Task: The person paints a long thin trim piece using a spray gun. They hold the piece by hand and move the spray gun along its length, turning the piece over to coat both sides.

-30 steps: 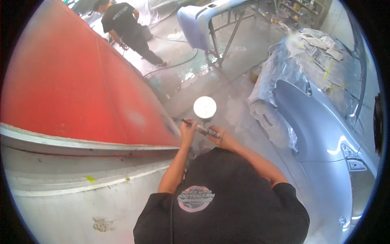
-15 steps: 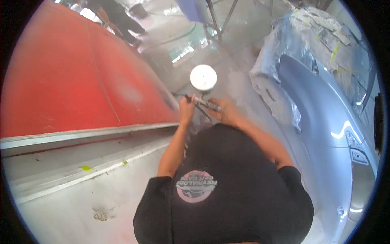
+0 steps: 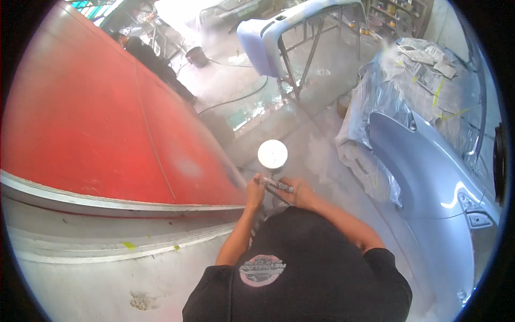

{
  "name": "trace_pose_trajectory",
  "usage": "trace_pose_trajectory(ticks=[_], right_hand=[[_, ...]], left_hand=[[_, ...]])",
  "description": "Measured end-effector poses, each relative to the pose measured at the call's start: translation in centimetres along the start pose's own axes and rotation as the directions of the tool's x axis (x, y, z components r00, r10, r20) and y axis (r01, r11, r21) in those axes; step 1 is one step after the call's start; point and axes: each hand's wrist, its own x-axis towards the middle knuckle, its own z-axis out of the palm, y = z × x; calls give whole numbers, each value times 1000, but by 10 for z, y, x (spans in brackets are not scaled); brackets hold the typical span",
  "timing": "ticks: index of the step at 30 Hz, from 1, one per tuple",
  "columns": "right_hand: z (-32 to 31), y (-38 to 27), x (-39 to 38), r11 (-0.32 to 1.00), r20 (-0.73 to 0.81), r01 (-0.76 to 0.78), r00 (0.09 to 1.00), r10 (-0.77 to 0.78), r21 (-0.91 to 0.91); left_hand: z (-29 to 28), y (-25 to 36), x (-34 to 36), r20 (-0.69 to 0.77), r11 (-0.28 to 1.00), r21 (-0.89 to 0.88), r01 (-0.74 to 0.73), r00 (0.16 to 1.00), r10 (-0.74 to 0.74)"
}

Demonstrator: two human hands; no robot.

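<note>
1. Gripping a spray gun [image 3: 276,185] w/ both hands: left hand [image 3: 255,192] clenched on its front end, right hand [image 3: 300,194] wrapped round the rear.
2. Gun's white cup [image 3: 272,154] sits upright, just above the hands.
3. Gun held just right of the red panel [image 3: 96,123], near its lower edge.
4. Masked silver car [image 3: 429,166] well right of gun; bumper on stand [image 3: 279,32] far beyond.

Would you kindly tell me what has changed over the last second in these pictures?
The view tilted, bringing the pale blue bumper on its stand and the dark-clothed person back into frame. Both hands, left and right, still hold the white-cupped spray gun beside the red panel.
</note>
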Motion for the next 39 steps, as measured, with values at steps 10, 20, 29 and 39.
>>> trace_pose_trajectory(ticks=[10, 20, 29, 39], right_hand=[[-8, -15, -2, 998, 57, -50, 997, 48, 32], [-18, -22, 0, 998, 57, -37, 998, 34, 58], [-15, -17, -4, 997, 57, -58, 997, 55, 53], [-11, 3, -5, 996, 70, 82, 994, -83, 19]], left_hand=[[-6, 6, 2, 165, 993, -120, 11, 986, 9], [-5, 19, 8, 187, 968, -242, -66, 976, 114], [-4, 3, 9, 214, 984, -102, -145, 963, 164], [4, -15, 12, 273, 999, -37, -28, 961, 37]])
